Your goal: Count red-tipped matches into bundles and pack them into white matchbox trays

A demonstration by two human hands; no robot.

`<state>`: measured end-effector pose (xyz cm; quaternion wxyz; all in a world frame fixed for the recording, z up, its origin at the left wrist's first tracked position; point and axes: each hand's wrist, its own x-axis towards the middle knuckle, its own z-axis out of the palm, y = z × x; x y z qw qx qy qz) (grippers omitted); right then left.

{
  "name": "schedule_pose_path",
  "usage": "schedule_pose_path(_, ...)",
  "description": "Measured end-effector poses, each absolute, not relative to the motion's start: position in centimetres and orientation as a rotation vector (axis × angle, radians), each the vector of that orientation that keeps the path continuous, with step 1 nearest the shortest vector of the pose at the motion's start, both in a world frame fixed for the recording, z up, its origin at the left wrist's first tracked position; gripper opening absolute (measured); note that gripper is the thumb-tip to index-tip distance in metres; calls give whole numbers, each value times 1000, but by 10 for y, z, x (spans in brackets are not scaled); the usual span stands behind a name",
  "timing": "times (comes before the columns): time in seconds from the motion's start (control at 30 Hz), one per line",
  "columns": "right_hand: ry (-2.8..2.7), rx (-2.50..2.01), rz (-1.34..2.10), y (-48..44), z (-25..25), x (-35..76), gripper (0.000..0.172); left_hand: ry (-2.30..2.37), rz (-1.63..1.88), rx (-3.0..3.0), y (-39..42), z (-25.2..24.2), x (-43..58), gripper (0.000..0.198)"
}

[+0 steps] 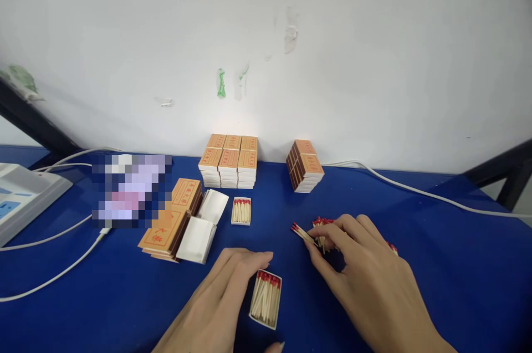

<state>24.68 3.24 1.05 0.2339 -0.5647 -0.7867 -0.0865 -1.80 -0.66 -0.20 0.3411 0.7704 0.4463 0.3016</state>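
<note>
My left hand (224,292) curves around the left side of a white matchbox tray (266,298) filled with red-tipped matches. Its fingers lie by the tray's far edge, and the thumb tip shows apart from the near edge. Between thumb and index finger, my right hand (361,270) pinches a few matches (302,233), heads pointing left. Under and behind that hand lies a loose pile of matches (323,224), partly hidden. A second tray of matches (241,211) sits farther back on the blue table (286,320).
Orange matchboxes stand in a wide stack (228,160) and a narrower stack (305,165) by the wall. To the left lie orange box sleeves (170,220) beside empty white trays (197,239). A blurred-out object (133,189), white cables (54,275) and a white device (29,198) occupy the far left.
</note>
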Motion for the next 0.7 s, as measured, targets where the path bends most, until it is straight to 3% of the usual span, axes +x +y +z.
schedule_pose_path(0.47,-2296,-1432,-469,32,14,252,32,1134,782,2026,-4,-2,-17,82)
schedule_pose_path(0.7,-2222,-1467,-525,33,14,246,27,1136,796,2019,-6,-2,-17,85)
